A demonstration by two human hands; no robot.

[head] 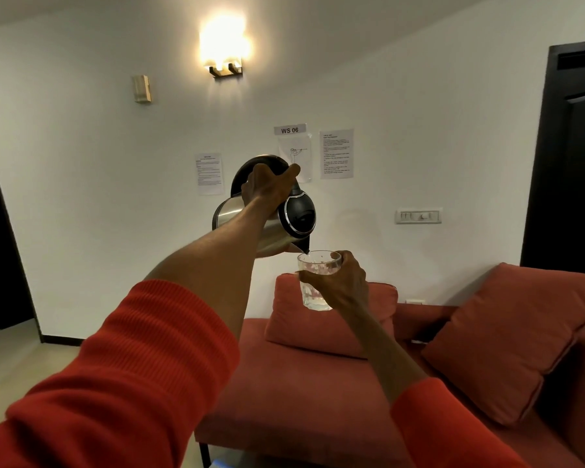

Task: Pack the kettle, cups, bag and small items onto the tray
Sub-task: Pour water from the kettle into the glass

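Red sleeve [122, 383] up close, left grip [267, 187] wrapped round tilted kettle [274, 231] handle, spout over glass [318, 282], right grip [338, 285] holding glass

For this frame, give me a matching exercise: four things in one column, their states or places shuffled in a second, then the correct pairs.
Things:
1. steel electric kettle with black lid
2. clear drinking glass
3. wall lamp
4. orange-red cushion

States:
A. lit, on the white wall
B. tilted, spout at the rim below, gripped by the left hand
C. leaning on the sofa
D. upright, held by the right hand

Pairs: 1-B, 2-D, 3-A, 4-C
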